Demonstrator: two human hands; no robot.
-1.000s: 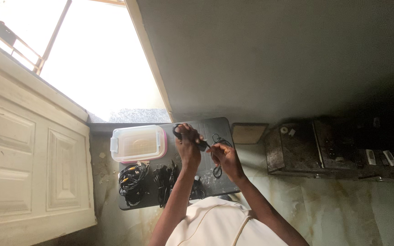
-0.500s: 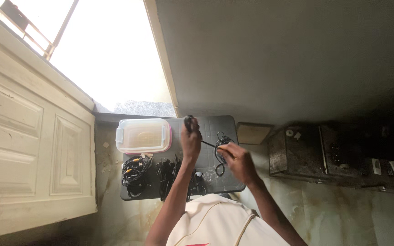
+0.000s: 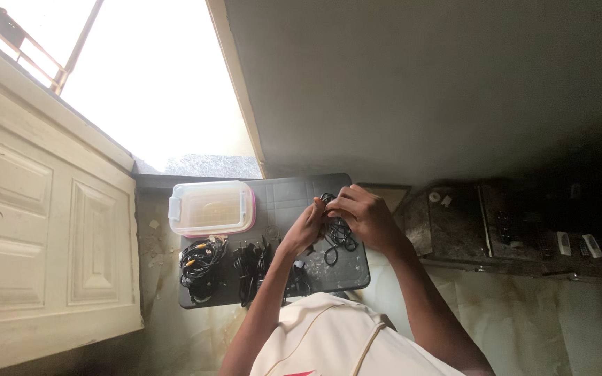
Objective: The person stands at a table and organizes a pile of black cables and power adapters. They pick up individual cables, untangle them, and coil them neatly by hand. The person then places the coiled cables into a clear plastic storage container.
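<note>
Above the black table [image 3: 283, 191], both hands pinch a black cable [image 3: 339, 233].

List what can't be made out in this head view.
- Black cable: its ends, hidden between left hand and right hand.
- Clear lidded box: contents, too blurred.
- Cable bundles: types, too small.
- Dark equipment: details lost in shadow.

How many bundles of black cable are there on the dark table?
3. One with yellow plugs lies at the table's left end, one sits beside the left arm, and both hands hold one near the right end. The arm may hide more.
</note>
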